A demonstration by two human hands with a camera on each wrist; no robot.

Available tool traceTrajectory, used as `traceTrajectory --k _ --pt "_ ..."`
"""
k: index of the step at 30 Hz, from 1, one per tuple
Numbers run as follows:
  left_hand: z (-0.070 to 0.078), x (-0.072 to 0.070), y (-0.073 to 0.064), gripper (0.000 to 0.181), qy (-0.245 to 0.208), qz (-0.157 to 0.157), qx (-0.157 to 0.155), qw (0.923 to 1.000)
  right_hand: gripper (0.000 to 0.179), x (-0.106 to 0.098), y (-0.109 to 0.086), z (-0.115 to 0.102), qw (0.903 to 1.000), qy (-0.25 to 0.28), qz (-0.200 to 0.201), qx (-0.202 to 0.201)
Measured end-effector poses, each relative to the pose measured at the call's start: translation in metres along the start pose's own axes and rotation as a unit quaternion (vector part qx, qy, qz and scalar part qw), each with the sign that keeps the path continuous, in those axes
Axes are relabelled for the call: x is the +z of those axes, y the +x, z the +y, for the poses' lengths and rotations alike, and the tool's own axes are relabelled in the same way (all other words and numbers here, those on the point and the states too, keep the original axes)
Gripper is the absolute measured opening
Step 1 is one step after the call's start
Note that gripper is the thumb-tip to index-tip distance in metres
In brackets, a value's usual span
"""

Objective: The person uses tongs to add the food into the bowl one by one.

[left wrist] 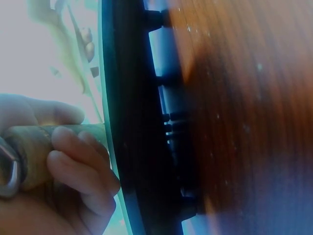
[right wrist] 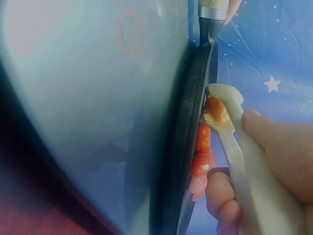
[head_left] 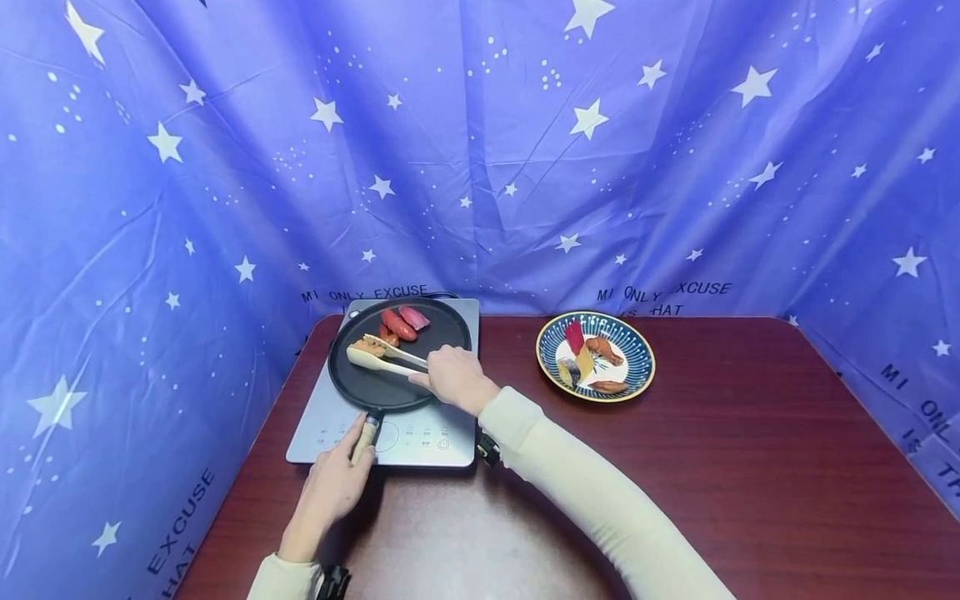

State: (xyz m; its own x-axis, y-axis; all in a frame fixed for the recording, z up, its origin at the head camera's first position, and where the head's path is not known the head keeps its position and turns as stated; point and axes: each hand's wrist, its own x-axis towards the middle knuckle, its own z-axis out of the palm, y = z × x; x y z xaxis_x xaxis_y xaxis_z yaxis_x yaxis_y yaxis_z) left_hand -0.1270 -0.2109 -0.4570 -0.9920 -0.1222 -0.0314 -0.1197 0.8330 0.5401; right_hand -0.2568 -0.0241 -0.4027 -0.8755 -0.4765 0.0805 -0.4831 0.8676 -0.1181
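Observation:
My left hand (head_left: 337,479) grips the wooden handle (head_left: 366,437) of a flat black frying pan (head_left: 382,392); the left wrist view shows fingers curled round that handle (left wrist: 34,152). Over the pan, my right hand (head_left: 455,379) holds cream-coloured tongs (head_left: 382,364). Between the tongs' tips is an orange-brown food piece (right wrist: 215,108), low at the pan's left side. Just behind it lie a red sausage-like piece (head_left: 399,325), a pink piece (head_left: 414,317) and a smaller orange-red piece, partly hidden by the tongs.
The pan stands on a silver induction cooktop (head_left: 315,425) at the left of the dark red wooden table (head_left: 720,433). Right of it, a blue-patterned plate (head_left: 645,358) bears several food pieces. A blue star-printed curtain (head_left: 480,167) hangs behind and on both sides.

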Motion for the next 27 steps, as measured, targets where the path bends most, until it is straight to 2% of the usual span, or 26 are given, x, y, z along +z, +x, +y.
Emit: traceTrajectory --k 8,18,27 --pt "0.000 0.000 0.001 0.057 -0.004 0.000 0.004 1.0000 0.047 -0.003 0.006 -0.001 0.9999 0.011 -0.005 0.012" --pt "0.000 -0.002 -0.002 0.057 -0.005 -0.002 -0.001 1.0000 0.046 -0.003 0.004 -0.001 0.9996 0.024 -0.004 0.016" --pt "0.002 -0.001 -0.002 0.056 0.001 0.010 0.006 0.9999 0.047 -0.016 -0.004 0.004 0.9981 0.053 0.022 0.024"
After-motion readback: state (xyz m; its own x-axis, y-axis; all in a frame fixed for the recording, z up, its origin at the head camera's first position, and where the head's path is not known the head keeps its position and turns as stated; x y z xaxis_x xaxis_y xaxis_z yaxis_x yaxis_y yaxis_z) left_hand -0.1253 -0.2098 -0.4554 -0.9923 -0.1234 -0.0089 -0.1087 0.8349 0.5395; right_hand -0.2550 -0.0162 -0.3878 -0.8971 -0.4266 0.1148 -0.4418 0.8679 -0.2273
